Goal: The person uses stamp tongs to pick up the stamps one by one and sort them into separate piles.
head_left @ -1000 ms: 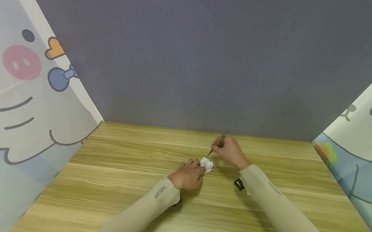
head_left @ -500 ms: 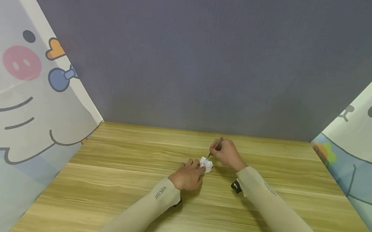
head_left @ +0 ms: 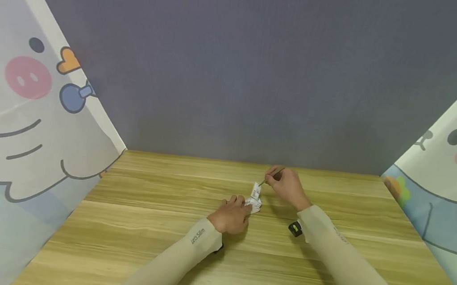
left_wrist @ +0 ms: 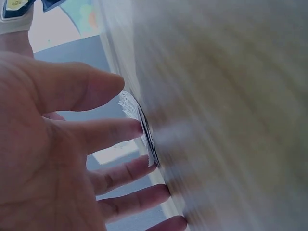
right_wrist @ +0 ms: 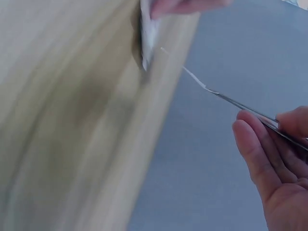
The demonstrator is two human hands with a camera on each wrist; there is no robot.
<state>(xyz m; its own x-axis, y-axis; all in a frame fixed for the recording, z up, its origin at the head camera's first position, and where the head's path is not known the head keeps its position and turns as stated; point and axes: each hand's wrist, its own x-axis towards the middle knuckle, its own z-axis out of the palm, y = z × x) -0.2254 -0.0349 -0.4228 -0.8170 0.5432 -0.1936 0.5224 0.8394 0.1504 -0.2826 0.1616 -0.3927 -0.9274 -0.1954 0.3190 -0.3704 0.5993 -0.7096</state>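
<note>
On the table lies a small crumpled white paper [head_left: 255, 203] with faint print, several layers thick. My left hand [head_left: 230, 216] rests on its left side with fingers extended; in the left wrist view, the index fingertip [left_wrist: 136, 129] presses against the thin paper stack [left_wrist: 146, 132]. My right hand [head_left: 286, 186] pinches a pair of slim metal tweezers [right_wrist: 240, 105] between thumb and fingers. The tweezers' tips grip the edge of a narrow paper flap [head_left: 256, 191], which stands up off the far side of the stack. From the right wrist view, that flap looks like a thin white strip [right_wrist: 193, 77].
The wood-grain table [head_left: 155, 257] runs back to a grey wall panel [head_left: 233, 80]. Cartoon-printed cloths hang at the left [head_left: 88, 127] and right [head_left: 446, 186] edges. A black wrist camera [head_left: 295, 228] hangs below the right sleeve.
The tweezers first came down to the paper, then rose back and right, lifting a flap away from the stack. My left hand has stayed in place.
</note>
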